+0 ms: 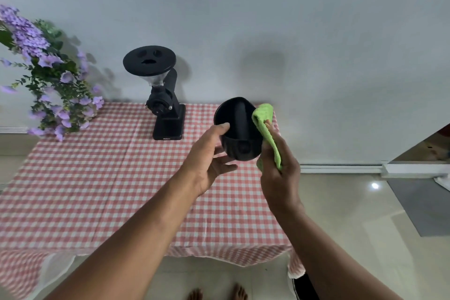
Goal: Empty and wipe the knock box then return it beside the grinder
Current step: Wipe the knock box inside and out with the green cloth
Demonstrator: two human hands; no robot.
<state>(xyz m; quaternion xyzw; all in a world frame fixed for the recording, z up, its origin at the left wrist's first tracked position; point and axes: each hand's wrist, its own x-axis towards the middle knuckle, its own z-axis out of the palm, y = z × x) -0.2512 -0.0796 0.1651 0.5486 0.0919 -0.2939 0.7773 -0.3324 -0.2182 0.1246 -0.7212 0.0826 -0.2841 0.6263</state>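
Observation:
The black round knock box (237, 129), with a bar across its opening, is held above the table's far right corner, tilted toward me. My left hand (211, 153) grips its left side, thumb on the rim. My right hand (280, 168) holds a green cloth (266, 126) pressed against the box's right rim. The black coffee grinder (162, 95) stands on the table at the back, left of the box.
The table carries a red-and-white checked cloth (97, 190). A bunch of purple flowers (46, 70) leans in at the back left. The wall rises right behind the table. Tiled floor (353, 226) and a grey mat (423, 204) lie to the right.

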